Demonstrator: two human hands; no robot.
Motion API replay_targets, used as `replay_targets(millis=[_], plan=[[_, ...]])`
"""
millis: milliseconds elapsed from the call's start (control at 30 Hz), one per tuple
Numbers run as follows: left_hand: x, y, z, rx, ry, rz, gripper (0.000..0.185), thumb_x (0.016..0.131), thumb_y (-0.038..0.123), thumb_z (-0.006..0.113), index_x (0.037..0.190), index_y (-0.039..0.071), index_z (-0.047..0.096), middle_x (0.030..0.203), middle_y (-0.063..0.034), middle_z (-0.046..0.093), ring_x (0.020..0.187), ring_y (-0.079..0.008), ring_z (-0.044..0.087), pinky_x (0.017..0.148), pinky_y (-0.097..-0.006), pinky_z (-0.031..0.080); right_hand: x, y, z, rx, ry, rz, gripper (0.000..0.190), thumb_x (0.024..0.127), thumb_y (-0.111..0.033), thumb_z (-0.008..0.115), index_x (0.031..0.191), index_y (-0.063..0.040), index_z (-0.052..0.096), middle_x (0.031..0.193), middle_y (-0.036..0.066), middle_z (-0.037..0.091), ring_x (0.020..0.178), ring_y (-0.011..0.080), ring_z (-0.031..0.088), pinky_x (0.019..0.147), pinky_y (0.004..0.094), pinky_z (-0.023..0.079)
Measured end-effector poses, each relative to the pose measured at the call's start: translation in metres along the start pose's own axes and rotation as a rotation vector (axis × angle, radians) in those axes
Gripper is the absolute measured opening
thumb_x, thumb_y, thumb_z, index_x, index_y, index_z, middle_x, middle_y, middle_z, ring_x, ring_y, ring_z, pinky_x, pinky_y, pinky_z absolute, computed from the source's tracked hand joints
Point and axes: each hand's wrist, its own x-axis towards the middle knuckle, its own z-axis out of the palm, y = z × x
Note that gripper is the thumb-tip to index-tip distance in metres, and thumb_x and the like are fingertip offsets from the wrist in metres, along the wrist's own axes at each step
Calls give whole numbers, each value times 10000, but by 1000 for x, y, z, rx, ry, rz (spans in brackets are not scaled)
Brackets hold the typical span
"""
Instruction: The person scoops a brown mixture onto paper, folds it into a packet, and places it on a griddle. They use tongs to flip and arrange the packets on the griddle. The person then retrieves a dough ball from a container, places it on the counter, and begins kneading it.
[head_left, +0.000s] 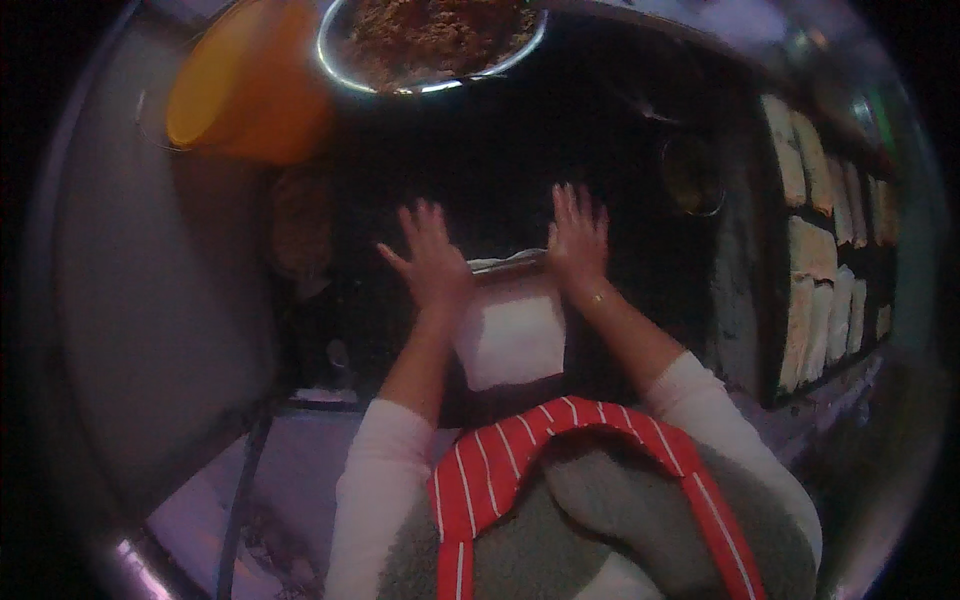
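Observation:
A pale packet (517, 337), perhaps paper or plastic, lies on the dark work surface (480, 180) close in front of my body. At its far left corner rests my left hand (433, 255), palm down with the fingers spread. My right hand (580, 240) is flat at the far right corner, its fingers pointing away from me and slightly apart. Between the hands runs the packet's far edge, which looks folded or open. Neither hand is closed around anything. The light is dim, so what the packet holds cannot be told.
A round metal bowl (405, 88) of brown crumbly material stands at the far side. An orange container (277, 97) is at the far left, with a brownish packet (300, 225) nearer. A round glassy object (694, 176) lies right. Several pale packets (812, 251) stand in rows at the far right.

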Motion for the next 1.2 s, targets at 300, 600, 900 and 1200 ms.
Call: replay_targets(millis=[300,600,900,1200], plan=[[54,-28,38,-545,240,177,462,959,179,499,1415,118,454,1442,-114,481,1369,-275,404,1113,-564,274,10,5,7,225,36,-179,488,941,-244,527,1412,-141,450,1408,98,494,1317,298,435,1114,540,287],[-45,-46,10,-665,67,92,528,875,95,577,1389,44,470,1416,-193,476,1370,-346,389,1102,-440,343,-76,8,-41,361,-283,-319,442,937,-290,544,1333,-95,552,1483,161,428,1331,330,429,1111,488,304],[0,-23,3,176,206,201,597,943,252,496,1480,34,353,1571,-150,284,1478,-326,198,1162,-585,152,-25,-10,-4,58,85,-32,568,940,-248,523,1447,-25,398,1526,235,329,1431,385,284,1161,553,198],[34,-14,0,81,365,191,595,916,196,519,1477,67,371,1576,-124,281,1485,-309,184,1162,-617,89,-3,-10,10,19,163,21,598,912,-231,552,1470,-93,386,1535,150,360,1433,340,305,1151,574,209]])
